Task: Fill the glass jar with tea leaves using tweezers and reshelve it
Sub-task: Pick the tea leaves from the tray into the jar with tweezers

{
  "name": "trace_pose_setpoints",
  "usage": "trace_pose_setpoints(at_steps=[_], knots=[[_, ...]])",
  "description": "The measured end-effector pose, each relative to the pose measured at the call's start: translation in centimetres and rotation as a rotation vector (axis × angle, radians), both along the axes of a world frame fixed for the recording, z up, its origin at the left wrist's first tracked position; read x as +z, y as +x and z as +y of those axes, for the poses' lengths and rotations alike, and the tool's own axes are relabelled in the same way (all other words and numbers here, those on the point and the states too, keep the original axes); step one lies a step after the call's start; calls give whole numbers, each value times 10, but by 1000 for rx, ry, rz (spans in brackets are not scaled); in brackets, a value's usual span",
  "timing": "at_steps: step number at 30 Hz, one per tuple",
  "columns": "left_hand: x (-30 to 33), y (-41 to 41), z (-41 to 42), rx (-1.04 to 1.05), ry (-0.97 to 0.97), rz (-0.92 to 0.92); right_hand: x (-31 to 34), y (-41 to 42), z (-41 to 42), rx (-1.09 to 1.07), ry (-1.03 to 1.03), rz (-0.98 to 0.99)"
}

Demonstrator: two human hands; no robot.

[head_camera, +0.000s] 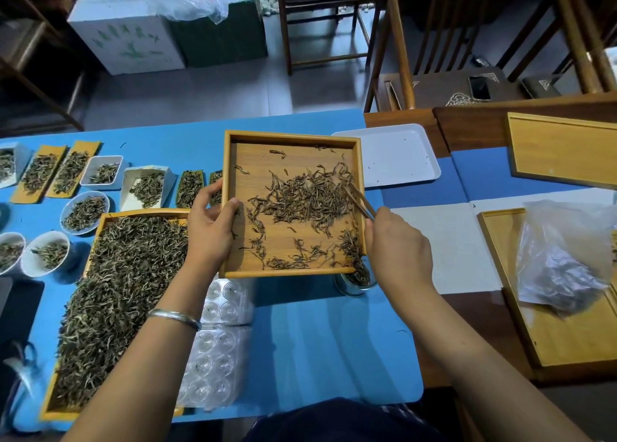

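My left hand (pixel 208 228) grips the left rim of a square bamboo tray (pixel 290 137), held tilted above the blue mat. Dark tea leaves (pixel 303 197) lie scattered across the tray's floor. My right hand (pixel 397 248) holds wooden tweezers (pixel 360 201), whose tips rest among the leaves near the tray's right edge. The glass jar (pixel 355 283) stands under the tray's lower right corner, partly hidden, with leaves inside it.
A large bamboo tray (pixel 100 221) heaped with tea sits at the left, beside clear plastic blister trays (pixel 217 358). Small dishes and bowls of tea line the far left. A white tray (pixel 397 154) lies behind; a plastic bag (pixel 564 258) rests on wooden trays at right.
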State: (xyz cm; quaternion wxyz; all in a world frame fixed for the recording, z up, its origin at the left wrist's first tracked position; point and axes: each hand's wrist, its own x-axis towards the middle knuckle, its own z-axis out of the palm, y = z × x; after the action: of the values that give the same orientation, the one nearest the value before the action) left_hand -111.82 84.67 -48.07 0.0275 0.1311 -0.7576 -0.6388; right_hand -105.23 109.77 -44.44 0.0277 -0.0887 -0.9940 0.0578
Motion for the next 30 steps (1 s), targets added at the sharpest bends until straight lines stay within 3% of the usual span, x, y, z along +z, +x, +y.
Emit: trace_pose_setpoints(at_steps=[10, 15, 30], knots=[[-2, 0, 0, 16, -25, -12, -3, 23, 0, -4, 89, -25], [-3, -1, -2, 4, 10, -20, -5, 43, 6, 48, 29, -20], [-1, -2, 0, -19, -25, -28, -15, 91, 19, 28, -16, -225]])
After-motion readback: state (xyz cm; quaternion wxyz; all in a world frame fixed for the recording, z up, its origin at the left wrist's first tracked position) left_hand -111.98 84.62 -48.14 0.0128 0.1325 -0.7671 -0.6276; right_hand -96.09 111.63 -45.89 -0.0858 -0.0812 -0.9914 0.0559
